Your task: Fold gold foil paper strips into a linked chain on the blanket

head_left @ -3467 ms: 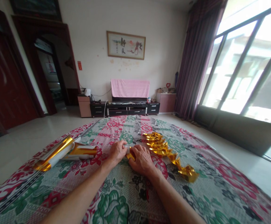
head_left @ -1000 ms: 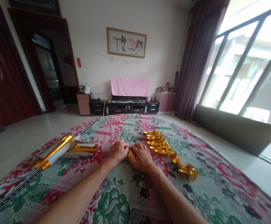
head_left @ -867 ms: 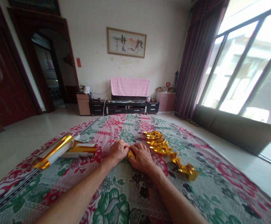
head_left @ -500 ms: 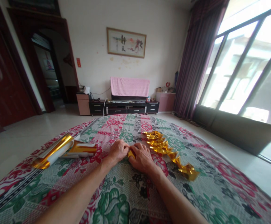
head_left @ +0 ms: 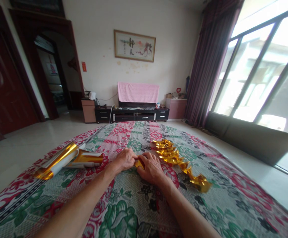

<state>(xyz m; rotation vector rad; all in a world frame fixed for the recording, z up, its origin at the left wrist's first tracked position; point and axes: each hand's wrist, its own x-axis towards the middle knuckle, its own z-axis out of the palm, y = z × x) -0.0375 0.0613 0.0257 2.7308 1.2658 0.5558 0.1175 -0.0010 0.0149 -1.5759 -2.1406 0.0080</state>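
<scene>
A small piece of gold foil paper (head_left: 139, 164) lies on the flowered cloth between my two hands, mostly covered by fingers. My left hand (head_left: 125, 159) is closed, its thumb and fingers pinching the far left part of the foil. Over the right side of it my right hand (head_left: 152, 167) is curled, with fingertips and thumb pressing the foil. Just right of that hand stretches a row of folded gold foil pieces (head_left: 170, 157), crumpled and overlapping. Further left rest curled gold sheets with white backs (head_left: 66, 159).
The patterned cloth (head_left: 119, 215) covers the broad rounded surface under my hands. Beyond it stand a low black cabinet (head_left: 124, 117) and a screen draped with a pink towel (head_left: 138, 92). Purple curtains (head_left: 203, 66) hang beside large windows on the right.
My left hand has shifted slightly, and a little more of the gold foil shows between the hands. The right hand, the row of folded pieces and the sheets stay in place.
</scene>
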